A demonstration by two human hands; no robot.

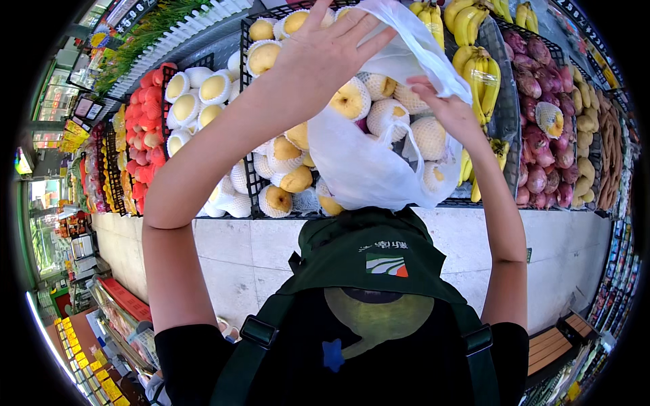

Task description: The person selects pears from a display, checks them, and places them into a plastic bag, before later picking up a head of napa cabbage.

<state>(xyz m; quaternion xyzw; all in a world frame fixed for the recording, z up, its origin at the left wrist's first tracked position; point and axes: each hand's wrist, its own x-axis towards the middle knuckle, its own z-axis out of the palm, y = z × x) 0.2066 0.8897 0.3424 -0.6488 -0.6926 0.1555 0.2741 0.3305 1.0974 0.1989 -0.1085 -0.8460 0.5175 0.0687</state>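
Note:
A thin white plastic bag (pixel 365 167) hangs over a black crate of yellow pears in white foam nets (pixel 350 99). My left hand (pixel 317 66) is above the pears, palm down with fingers spread, its fingertips against the bag's upper part. My right hand (pixel 449 109) has the bag's upper right edge at its fingers, partly covered by the plastic. Between the hands the bag gapes, and its handle loop droops at the front. Netted pears (pixel 429 137) show in and behind the opening; which ones lie inside the bag, I cannot tell.
Bananas (pixel 477 76) lie right of the pears, then red onions (pixel 543 152) with one netted pear (pixel 549 119) on top, and potatoes (pixel 584 147). Pale netted fruit (pixel 185 106) and fruit in red nets (pixel 147 122) stand left. Behind me is a tiled floor (pixel 228 254).

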